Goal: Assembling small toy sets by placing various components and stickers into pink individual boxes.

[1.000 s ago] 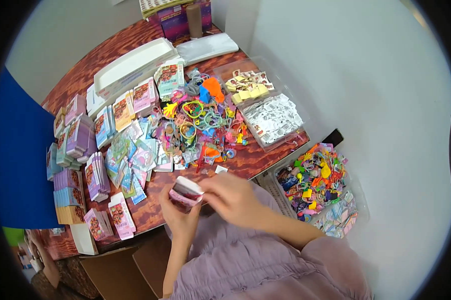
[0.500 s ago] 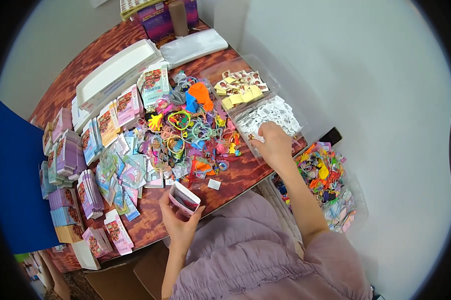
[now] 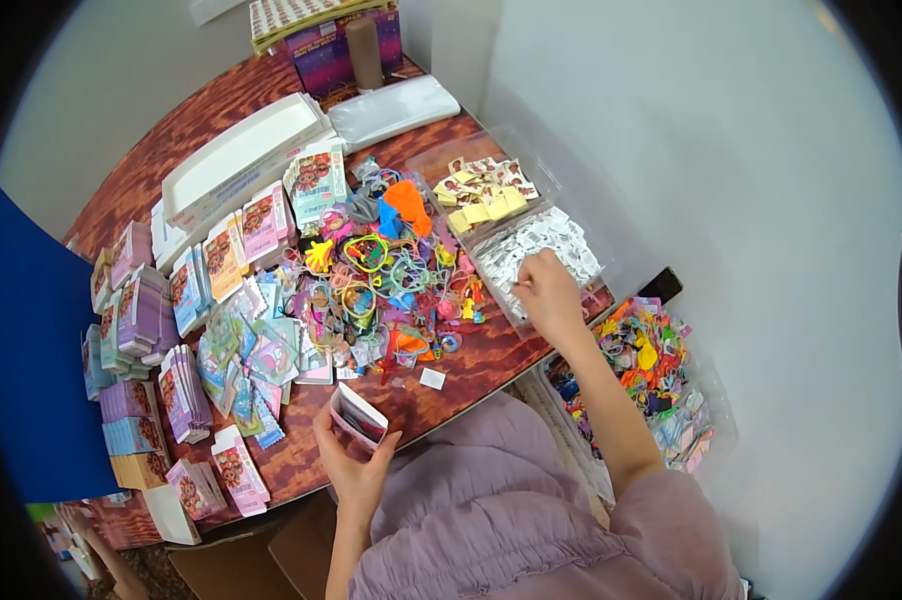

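My left hand (image 3: 354,472) holds a small pink carton (image 3: 359,412) near the table's front edge. The carton's top is open, and something dark shows inside that I cannot make out. My right hand (image 3: 553,298) is over a heap of small white paper slips (image 3: 511,243) in a clear plastic tray (image 3: 495,300). Its fingers are curled together, and whatever they hold is hidden. Yellow-backed picture cards (image 3: 483,204) fill the tray's farther compartment. A single white slip (image 3: 432,379) lies on the table between my hands.
Mixed small toys (image 3: 381,280) are piled mid-table, beside flat picture packets (image 3: 246,355). Stacks of folded cartons (image 3: 143,315) line the left. A long white box (image 3: 251,155) and clear bags (image 3: 396,108) lie behind. More toys (image 3: 636,350) fill a container at right.
The view has shifted slightly, moving the table things a little right and down in the picture. My right hand's fingers look more tightly curled. My left hand keeps hold of the carton.
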Demonstrator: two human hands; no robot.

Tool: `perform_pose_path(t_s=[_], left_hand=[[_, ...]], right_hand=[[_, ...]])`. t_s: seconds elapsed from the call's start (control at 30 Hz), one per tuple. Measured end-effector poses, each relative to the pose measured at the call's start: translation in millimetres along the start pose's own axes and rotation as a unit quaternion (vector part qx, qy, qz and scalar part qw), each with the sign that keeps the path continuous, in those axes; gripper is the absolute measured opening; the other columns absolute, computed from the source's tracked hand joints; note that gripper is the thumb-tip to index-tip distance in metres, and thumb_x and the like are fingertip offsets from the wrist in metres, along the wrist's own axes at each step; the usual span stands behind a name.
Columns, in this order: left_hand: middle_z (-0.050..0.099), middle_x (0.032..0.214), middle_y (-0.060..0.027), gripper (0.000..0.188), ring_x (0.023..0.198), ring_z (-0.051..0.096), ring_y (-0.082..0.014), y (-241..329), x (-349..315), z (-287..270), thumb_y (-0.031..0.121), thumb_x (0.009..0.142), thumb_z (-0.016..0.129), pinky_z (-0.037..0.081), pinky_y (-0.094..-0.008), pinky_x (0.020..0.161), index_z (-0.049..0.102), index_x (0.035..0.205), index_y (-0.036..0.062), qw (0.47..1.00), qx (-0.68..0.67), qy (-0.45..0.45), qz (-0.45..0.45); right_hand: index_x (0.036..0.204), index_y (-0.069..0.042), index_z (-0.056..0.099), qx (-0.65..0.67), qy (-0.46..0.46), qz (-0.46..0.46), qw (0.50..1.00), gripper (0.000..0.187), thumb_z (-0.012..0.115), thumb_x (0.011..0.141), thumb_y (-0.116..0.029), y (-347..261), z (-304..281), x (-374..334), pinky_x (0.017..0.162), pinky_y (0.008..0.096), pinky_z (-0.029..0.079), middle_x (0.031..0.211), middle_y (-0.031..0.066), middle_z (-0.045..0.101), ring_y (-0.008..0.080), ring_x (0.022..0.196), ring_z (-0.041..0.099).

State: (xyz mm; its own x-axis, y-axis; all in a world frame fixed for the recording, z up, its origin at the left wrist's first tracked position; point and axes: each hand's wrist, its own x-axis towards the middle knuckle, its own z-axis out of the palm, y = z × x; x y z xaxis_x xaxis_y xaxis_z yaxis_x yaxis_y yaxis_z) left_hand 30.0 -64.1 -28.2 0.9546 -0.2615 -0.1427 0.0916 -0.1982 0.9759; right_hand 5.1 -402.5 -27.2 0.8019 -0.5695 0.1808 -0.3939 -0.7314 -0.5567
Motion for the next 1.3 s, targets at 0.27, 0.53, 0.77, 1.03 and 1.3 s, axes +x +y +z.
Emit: perform_pose_path(t_s=[0.27, 0.53, 0.77, 1.03, 1.3], left_hand=[[0.046, 0.132, -0.0094, 0.083, 0.119, 0.051, -0.0209, -3, -2, -9, 0.003, 0.071, 0.085, 0.05, -0.037, 0.095, 0.038, 0.14, 0.0047, 1.0, 0.013, 0.009, -0.009], [0.049, 0.127, -0.01, 0.083, 0.114, 0.054, -0.02, -6, -1, -10, 0.002, 0.069, 0.085, 0.05, -0.0342, 0.093, 0.04, 0.138, 0.0026, 0.997, 0.051, 0.014, 0.052], [0.049, 0.127, -0.0095, 0.083, 0.114, 0.053, -0.0194, -3, -4, -6, 0.0, 0.069, 0.085, 0.052, -0.0346, 0.091, 0.04, 0.139, 0.0041, 1.0, -0.007, 0.014, -0.017], [0.049, 0.126, -0.0086, 0.081, 0.112, 0.054, -0.0191, 1, -4, -9, -0.001, 0.071, 0.083, 0.05, -0.0331, 0.093, 0.039, 0.139, 0.0043, 1.0, 0.011, 0.012, -0.005], [0.051, 0.124, -0.0099, 0.082, 0.11, 0.055, -0.0188, -8, -2, -12, 0.001, 0.07, 0.084, 0.052, -0.0326, 0.089, 0.04, 0.138, 0.0032, 0.999, 0.027, 0.021, 0.016]], right_hand=[[0.092, 0.002, 0.069, 0.303, 0.006, 0.131, 0.944, 0.012, 0.07, 0.082, -0.005, 53, -13, 18, 0.054, 0.0273, 0.043, 0.071, 0.0014, 0.06, 0.0082, 0.061, 0.054], [0.103, -0.001, 0.064, 0.288, 0.003, 0.14, 0.947, 0.017, 0.069, 0.087, -0.005, 67, -32, 22, 0.054, 0.0224, 0.044, 0.072, -0.001, 0.06, 0.0067, 0.062, 0.055], [0.1, -0.001, 0.066, 0.379, -0.02, 0.205, 0.902, 0.012, 0.067, 0.09, -0.008, 51, -28, 24, 0.053, 0.0222, 0.043, 0.072, 0.0, 0.061, 0.0066, 0.062, 0.058], [0.1, -0.003, 0.062, 0.405, -0.037, 0.179, 0.896, 0.012, 0.066, 0.089, -0.005, 58, -28, 34, 0.053, 0.0216, 0.045, 0.079, 0.0021, 0.064, 0.0099, 0.064, 0.062], [0.1, -0.001, 0.064, 0.318, -0.061, 0.174, 0.93, 0.015, 0.067, 0.085, -0.003, 60, -17, 45, 0.049, 0.0202, 0.042, 0.076, -0.0007, 0.061, 0.0053, 0.056, 0.053]])
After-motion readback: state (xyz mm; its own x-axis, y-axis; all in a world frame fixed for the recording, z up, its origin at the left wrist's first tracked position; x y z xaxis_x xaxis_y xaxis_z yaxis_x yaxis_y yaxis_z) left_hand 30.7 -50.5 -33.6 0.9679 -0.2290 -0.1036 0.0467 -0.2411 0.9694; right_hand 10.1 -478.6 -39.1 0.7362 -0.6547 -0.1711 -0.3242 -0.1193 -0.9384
